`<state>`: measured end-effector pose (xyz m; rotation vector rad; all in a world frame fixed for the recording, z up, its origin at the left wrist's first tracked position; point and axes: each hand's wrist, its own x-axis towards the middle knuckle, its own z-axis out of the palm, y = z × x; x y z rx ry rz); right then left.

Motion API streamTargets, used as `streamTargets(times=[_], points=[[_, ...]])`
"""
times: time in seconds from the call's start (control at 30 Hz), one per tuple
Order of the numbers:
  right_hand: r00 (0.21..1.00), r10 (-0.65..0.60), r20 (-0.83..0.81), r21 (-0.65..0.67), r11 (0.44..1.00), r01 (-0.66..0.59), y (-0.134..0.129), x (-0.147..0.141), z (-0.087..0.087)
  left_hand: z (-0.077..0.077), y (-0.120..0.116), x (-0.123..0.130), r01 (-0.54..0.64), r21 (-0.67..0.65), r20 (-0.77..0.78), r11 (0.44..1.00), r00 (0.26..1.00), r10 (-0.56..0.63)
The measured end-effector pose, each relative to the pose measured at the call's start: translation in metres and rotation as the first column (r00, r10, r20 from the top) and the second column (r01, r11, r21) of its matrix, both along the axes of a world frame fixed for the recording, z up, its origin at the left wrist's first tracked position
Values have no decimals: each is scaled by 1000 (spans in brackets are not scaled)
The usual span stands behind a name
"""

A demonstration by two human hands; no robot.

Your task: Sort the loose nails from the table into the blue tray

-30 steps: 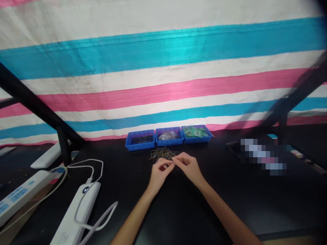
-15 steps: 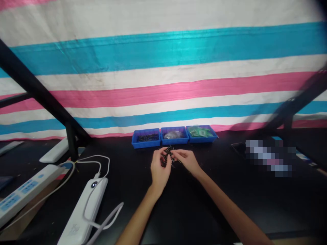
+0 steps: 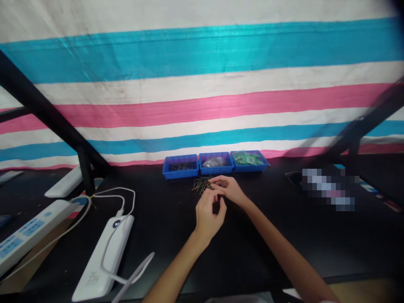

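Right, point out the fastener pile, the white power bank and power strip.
Fastener pile (image 3: 201, 184): head view, exposed middle.
White power bank (image 3: 94, 261): head view, upper face.
Power strip (image 3: 32, 227): head view, socket face.

"Where's your left grip (image 3: 208, 214)?"
"Just nearer than my right grip (image 3: 232, 190), over the desk (image 3: 252, 252), fingers curled; I can't tell whether it holds anything."
"And the right?"
"At the right edge of a loose pile of thin metal pieces (image 3: 200, 184)."
"What's around?"
"Three blue trays (image 3: 216, 171) farther off, a white power bank (image 3: 95, 261) near left."
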<state>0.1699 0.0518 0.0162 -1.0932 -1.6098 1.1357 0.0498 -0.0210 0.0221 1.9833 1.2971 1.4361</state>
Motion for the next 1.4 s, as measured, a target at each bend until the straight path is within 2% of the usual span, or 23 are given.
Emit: streamTargets(times=[0.1,0.2,0.37,0.47,0.6,0.7,0.87,0.97,1.2,1.4], points=[[973,-130,192,136,985,105,-13,28,-2,-2,1,0,-28,-51,61,998,998,32],[934,-192,302,215,968,130,-21,43,-5,-4,3,-1,-14,-88,151,996,988,27],[875,-230,425,266,956,121,-28,44,-17,-6,5,-4,-8,-65,182,998,983,20],[834,-233,501,280,955,98,-32,38,-21,-7,8,-4,-28,-105,160,994,986,45],[749,-304,589,318,939,132,-34,31,-22,-10,13,-2,-25,-178,51,984,998,34],[696,-364,619,356,920,164,-33,31,-23,-12,15,-3,-79,-207,-71,975,995,65],[681,-395,617,369,909,192,-30,36,-24,-14,12,-5,-219,-248,-347,944,929,124],[670,-396,628,372,909,188,-29,36,-25,-15,11,-4,-225,-228,-414,947,903,115],[610,-421,671,402,898,178,-34,34,-25,-15,15,-2,-103,-201,-260,974,964,48],[664,-400,632,364,909,201,-33,35,-23,-12,16,-2,-21,-256,-64,967,998,4]])
